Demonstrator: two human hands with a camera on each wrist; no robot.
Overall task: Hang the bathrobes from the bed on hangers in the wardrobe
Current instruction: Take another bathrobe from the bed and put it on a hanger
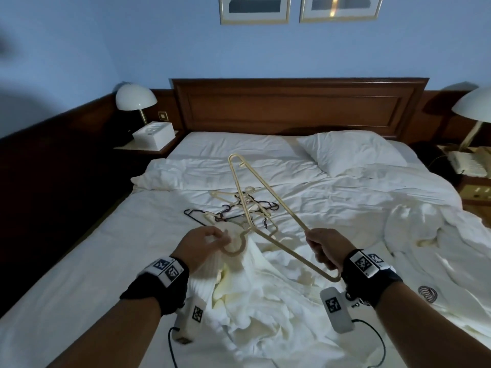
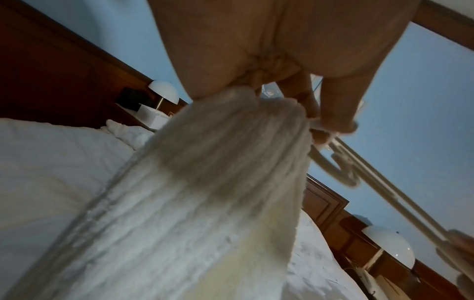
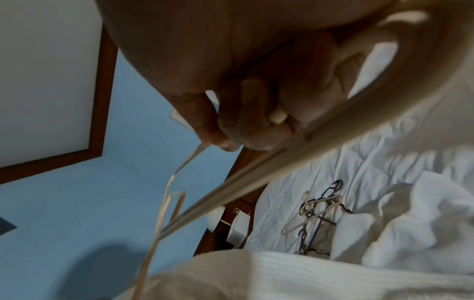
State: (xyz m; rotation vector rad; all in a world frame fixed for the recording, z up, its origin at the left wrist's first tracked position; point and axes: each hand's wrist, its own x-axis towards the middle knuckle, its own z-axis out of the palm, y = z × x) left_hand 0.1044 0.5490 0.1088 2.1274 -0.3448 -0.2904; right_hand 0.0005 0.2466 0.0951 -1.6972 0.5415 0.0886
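Note:
A cream plastic hanger [image 1: 292,254] is held up over the bed, tilted, one end pointing toward the headboard. My right hand [image 1: 324,248] grips it near its other, lower corner, fingers curled round the bar [image 3: 256,172]. My left hand [image 1: 210,240] pinches a bunch of the white ribbed bathrobe [image 1: 255,288] right beside the hanger's hook [image 2: 343,174]. The robe [image 2: 205,182] hangs from those fingers down onto the bed. A second white bathrobe [image 1: 430,282] with a round logo lies crumpled at the right.
A heap of several cream and dark hangers [image 1: 239,205] lies mid-bed. A pillow [image 1: 350,152] and rumpled duvet sit toward the wooden headboard [image 1: 297,107]. Bedside tables with lamps [image 1: 135,98] flank the bed; a white box [image 1: 154,135] stands on the left one.

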